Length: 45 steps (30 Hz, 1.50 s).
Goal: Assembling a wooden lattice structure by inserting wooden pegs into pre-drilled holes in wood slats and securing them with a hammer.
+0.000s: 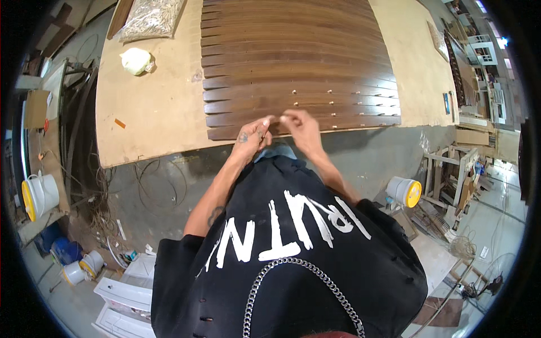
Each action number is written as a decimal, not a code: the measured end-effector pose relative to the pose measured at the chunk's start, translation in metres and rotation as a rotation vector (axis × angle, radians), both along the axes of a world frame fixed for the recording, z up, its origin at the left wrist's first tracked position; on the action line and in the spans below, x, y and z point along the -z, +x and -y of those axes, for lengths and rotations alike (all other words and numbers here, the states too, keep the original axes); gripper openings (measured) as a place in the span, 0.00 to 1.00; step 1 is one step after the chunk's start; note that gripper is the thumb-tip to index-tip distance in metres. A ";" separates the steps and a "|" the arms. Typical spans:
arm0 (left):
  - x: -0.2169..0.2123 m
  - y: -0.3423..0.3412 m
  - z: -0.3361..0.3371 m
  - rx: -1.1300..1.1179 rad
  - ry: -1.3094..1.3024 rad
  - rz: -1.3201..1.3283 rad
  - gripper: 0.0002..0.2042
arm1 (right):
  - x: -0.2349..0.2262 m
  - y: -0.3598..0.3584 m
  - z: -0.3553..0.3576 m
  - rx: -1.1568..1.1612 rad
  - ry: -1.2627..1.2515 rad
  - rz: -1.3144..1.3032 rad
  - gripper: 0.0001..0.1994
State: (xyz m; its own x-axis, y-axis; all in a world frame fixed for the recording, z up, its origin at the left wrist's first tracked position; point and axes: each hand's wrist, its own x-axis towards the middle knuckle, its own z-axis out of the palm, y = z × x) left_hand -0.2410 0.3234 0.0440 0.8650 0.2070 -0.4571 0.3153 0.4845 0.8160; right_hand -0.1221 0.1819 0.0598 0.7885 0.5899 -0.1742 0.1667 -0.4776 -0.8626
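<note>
Dark brown wood-grain boards (293, 56) lie side by side on a pale table, their ends lined up at the left. Small light wooden dowels (331, 103) stand up from the nearer boards, in short rows towards the right. My left hand (253, 138) is over the near edge of the boards, thumb and fingers pinched together. Close beside it, my right hand (302, 128) has its fingers curled in, slightly blurred, with the fingertips near those of the left. Whatever lies between the fingers is too small to make out.
A clear bag of dowels (151, 19) lies at the table's far left, with a whitish wrapped lump (136, 61) and an orange strip (120, 123) nearer. White buckets with yellow lids stand at left (42, 197) and right (404, 191). Loose cables (160, 183) lie on the floor.
</note>
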 end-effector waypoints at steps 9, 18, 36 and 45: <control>0.021 0.006 0.020 -0.009 0.385 0.051 0.27 | -0.002 -0.033 0.009 0.070 0.220 -0.527 0.11; 0.001 0.010 0.023 -0.059 0.167 -0.066 0.20 | 0.035 0.014 0.029 0.233 0.073 0.120 0.05; 0.000 -0.009 0.000 0.043 -0.149 -0.059 0.17 | 0.027 0.027 0.023 -0.115 -0.271 0.561 0.10; 0.001 -0.008 0.014 0.230 -0.079 0.026 0.31 | 0.007 -0.037 0.029 -0.075 0.211 -0.556 0.10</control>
